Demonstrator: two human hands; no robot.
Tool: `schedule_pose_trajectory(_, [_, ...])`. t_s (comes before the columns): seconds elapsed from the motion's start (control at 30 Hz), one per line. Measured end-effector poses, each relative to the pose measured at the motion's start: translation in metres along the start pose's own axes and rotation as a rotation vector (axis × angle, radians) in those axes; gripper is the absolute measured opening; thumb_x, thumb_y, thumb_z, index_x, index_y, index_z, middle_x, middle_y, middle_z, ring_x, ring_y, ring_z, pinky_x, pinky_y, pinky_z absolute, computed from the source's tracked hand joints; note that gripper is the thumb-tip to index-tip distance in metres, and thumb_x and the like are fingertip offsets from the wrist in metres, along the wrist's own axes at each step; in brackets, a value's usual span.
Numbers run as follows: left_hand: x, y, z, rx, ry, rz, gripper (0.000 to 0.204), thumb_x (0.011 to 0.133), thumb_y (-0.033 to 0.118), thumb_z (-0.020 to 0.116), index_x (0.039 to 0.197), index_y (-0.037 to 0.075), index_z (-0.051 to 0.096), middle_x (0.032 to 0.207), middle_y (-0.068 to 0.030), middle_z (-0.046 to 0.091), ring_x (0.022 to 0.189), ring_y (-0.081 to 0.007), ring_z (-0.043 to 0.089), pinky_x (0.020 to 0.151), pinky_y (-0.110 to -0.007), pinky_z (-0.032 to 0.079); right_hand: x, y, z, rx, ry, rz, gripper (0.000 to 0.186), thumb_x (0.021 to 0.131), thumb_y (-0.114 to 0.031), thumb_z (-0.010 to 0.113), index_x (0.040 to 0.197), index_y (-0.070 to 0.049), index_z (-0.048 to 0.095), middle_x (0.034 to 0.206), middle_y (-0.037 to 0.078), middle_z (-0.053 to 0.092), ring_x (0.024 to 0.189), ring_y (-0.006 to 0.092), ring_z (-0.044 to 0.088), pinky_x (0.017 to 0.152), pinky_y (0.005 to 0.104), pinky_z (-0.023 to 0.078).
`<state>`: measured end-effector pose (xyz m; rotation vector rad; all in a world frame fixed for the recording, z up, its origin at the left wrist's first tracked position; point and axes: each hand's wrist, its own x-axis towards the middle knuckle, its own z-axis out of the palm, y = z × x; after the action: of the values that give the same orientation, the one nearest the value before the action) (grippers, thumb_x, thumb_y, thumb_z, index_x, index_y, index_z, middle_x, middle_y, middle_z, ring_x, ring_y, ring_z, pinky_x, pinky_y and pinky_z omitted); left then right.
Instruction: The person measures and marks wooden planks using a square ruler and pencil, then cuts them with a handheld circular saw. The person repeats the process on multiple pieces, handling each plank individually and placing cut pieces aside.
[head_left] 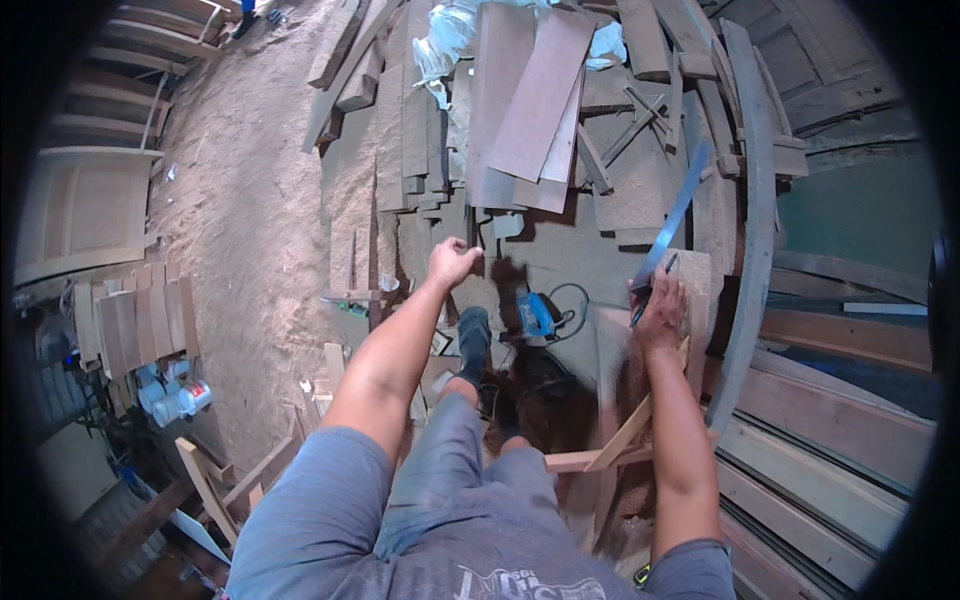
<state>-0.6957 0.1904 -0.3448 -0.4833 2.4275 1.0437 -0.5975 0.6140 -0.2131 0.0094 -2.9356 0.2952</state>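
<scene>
At your far left, a pale panelled wooden piece (80, 210) is located beyond a row of short boards (140, 320); white buckets (180, 398) are near these boards. Sawdust covers the floor (250, 200) between them and your left hand (455, 262). The fingers of that hand are curled, the thumb close to them — whether anything is pinched there you cannot tell from this view. To its right, a blue power tool (537, 315) rests near your shoe (473, 335), its cord looped alongside. Farther forward lie overlapping flat boards (540, 110). Your right hand (658, 312) is clamped on the dark handle end of a long metal blade (682, 205) — the blade points forward and slightly right. Beside it runs a curved beam (757, 230), with long planks (820, 450) stacked at far right.
</scene>
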Motion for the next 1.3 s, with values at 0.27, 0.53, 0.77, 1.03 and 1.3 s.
schedule_pose_trajectory(0.27, [0.155,0.060,0.026,0.133,0.111,-0.064,0.104,0.080,0.050,0.092,0.157,-0.005,0.046,0.155,-0.0298,0.058,0.146,-0.0426,0.055,0.122,-0.050,0.046,0.003,-0.011,-0.005,-0.062,0.044,0.003,0.064,0.099,-0.035,0.079,0.145,-0.001,0.052,0.128,0.028,0.060,0.112,0.0489,0.059,0.098,0.0570,0.048])
schedule_pose_trajectory(0.53, [0.217,0.072,0.024,-0.386,-0.297,-0.283,0.059,0.073,0.024,0.101,0.117,-0.005,0.075,0.101,-0.0143,0.081,0.080,-0.0211,0.077,0.066,-0.040,0.063,0.007,-0.012,-0.011,-0.088,-0.031,0.033,0.067,0.096,-0.040,0.082,0.142,-0.001,0.053,0.115,0.024,0.059,0.102,0.0464,0.058,0.090,0.0564,0.047])
schedule_pose_trajectory(0.77, [0.134,0.136,0.035,0.015,0.208,-0.032,0.075,0.069,0.039,0.101,0.127,0.000,0.072,0.120,-0.0235,0.078,0.115,-0.0386,0.076,0.104,-0.049,0.059,0.012,-0.016,-0.013,-0.058,-0.046,0.048,0.069,0.094,-0.042,0.084,0.141,-0.002,0.052,0.111,0.022,0.058,0.100,0.0448,0.058,0.090,0.0552,0.047])
schedule_pose_trajectory(1.03, [0.131,0.145,-0.010,0.010,0.170,0.043,0.063,0.074,0.041,0.095,0.123,0.006,0.077,0.112,-0.0213,0.082,0.107,-0.0379,0.079,0.099,-0.048,0.062,0.008,-0.008,-0.009,-0.080,-0.006,0.009,0.066,0.094,-0.038,0.082,0.141,-0.002,0.054,0.111,0.022,0.059,0.100,0.0435,0.059,0.089,0.0538,0.049])
schedule_pose_trajectory(1.3, [0.084,0.149,-0.156,-0.361,-0.179,-0.001,0.043,0.084,0.027,0.093,0.111,-0.002,0.078,0.093,-0.0091,0.081,0.080,-0.0154,0.077,0.073,-0.032,0.063,0.008,-0.010,-0.005,-0.039,0.021,0.031,0.063,0.097,-0.043,0.076,0.141,-0.002,0.057,0.112,0.019,0.061,0.103,0.0412,0.058,0.089,0.0538,0.048])
